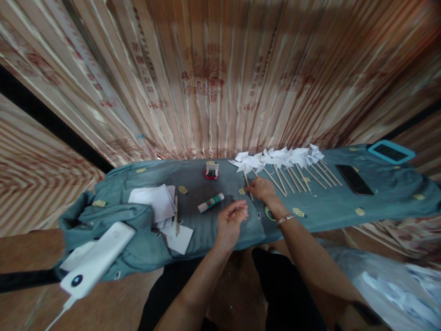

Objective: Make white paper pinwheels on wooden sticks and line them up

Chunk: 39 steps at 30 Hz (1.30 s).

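Along the back edge of the cloth lies a row of several white paper pinwheels (285,157) on thin wooden sticks. At the left end of the row, my right hand (262,189) pinches the stick of the leftmost pinwheel (248,162), which lies on the cloth. My left hand (230,223) hovers just left of it, its fingers loosely bent and apart, with nothing visible in them. A glue stick (211,202) with a green label lies to the left of my left hand. Behind the glue is a small red box (212,171) with dark small pieces inside.
White paper sheets (155,200) and a pencil (176,216) lie on the left. A white power bank (98,259) with a cable rests at the front left. A dark phone (354,179) and a blue-framed tablet (392,151) are on the right. A plastic bag (389,285) stands lower right.
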Available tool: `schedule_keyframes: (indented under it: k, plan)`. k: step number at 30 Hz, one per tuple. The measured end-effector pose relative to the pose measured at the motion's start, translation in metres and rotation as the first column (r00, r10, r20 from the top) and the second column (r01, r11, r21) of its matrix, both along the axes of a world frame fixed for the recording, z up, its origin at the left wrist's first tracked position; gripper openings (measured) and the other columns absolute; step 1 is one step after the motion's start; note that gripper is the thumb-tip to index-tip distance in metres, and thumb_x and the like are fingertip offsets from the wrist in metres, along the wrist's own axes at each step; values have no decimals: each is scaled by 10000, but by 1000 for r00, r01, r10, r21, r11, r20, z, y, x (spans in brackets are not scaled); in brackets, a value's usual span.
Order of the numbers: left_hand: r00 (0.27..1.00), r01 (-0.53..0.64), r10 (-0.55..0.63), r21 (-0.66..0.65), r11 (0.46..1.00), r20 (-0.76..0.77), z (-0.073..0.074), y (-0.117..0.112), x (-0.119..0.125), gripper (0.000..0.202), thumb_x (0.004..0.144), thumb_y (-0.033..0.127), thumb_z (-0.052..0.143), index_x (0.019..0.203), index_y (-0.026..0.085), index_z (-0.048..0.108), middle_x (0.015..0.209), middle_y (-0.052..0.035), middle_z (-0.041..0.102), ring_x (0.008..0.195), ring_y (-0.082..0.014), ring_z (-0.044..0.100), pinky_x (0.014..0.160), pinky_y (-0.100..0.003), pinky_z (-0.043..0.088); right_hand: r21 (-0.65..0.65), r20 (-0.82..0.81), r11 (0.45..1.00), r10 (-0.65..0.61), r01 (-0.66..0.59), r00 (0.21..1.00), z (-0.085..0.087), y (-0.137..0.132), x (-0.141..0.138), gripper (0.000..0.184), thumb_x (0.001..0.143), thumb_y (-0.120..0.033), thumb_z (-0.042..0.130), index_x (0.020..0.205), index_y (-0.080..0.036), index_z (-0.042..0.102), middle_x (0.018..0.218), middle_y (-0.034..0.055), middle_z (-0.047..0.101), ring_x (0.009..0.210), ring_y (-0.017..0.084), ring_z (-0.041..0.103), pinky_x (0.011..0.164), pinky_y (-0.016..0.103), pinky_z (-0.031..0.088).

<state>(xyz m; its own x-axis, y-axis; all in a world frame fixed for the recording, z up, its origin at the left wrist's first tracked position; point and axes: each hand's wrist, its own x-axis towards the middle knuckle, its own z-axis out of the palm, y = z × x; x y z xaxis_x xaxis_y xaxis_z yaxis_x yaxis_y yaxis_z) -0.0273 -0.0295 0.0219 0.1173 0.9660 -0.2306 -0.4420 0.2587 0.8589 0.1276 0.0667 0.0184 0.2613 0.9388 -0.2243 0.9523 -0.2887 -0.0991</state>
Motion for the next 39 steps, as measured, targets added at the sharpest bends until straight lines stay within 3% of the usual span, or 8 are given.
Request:
schedule_keyframes:
  k: [17, 25, 29, 34, 37, 39]
  plan:
    - [999, 38, -38, 0, 999, -25, -4, -2, 12, 222, 619, 232, 706, 830, 179, 752, 756, -29, 711, 634, -124, 614, 634, -258, 509, 17, -7, 1000, 5, -5, 1000, -1, -7, 3, 364, 872, -461, 547, 975, -158, 720, 1016, 152, 728, 979, 261, 670, 771, 309, 468]
    - [997, 74, -75, -27, 997, -32, -9, -6, 21, 215, 621, 205, 705, 830, 183, 753, 754, -27, 710, 631, -116, 604, 640, -252, 498, 116, -28, 992, 55, -52, 998, 9, -45, 23, 352, 916, -440, 471, 913, -207, 736, 932, 115, 749, 903, 243, 686, 714, 288, 436]
    - [995, 90, -91, -32, 995, -36, -11, -9, 23, 198, 619, 215, 710, 810, 183, 751, 739, -28, 703, 627, -118, 595, 650, -259, 495, 175, -10, 984, -16, 18, 1000, 6, -76, 62, 340, 921, -384, 449, 956, -195, 730, 931, 128, 750, 869, 257, 694, 686, 302, 437]
    - [989, 127, -128, -18, 992, -70, -18, -16, 24, 203, 637, 247, 715, 823, 171, 747, 752, -40, 710, 665, -129, 599, 660, -253, 477, 360, 4, 917, -186, 172, 983, -18, -103, 152, 352, 865, -426, 473, 980, -200, 716, 922, 123, 747, 847, 287, 694, 703, 343, 483]
    - [976, 169, -166, 8, 986, -139, -24, -20, 25, 211, 675, 254, 697, 857, 159, 741, 788, -50, 709, 716, -143, 607, 675, -251, 463, 457, 53, 861, -278, 224, 959, -28, -108, 210, 476, 829, -430, 476, 1137, -107, 639, 1000, 205, 717, 937, 357, 667, 788, 443, 501]
    - [960, 189, -178, 31, 981, -216, -26, -22, 25, 213, 713, 261, 670, 882, 149, 735, 815, -59, 699, 739, -153, 608, 685, -261, 464, 513, 81, 826, -316, 233, 945, -32, -111, 245, 607, 825, -443, 468, 1263, -28, 532, 1166, 290, 630, 1112, 402, 591, 890, 509, 467]
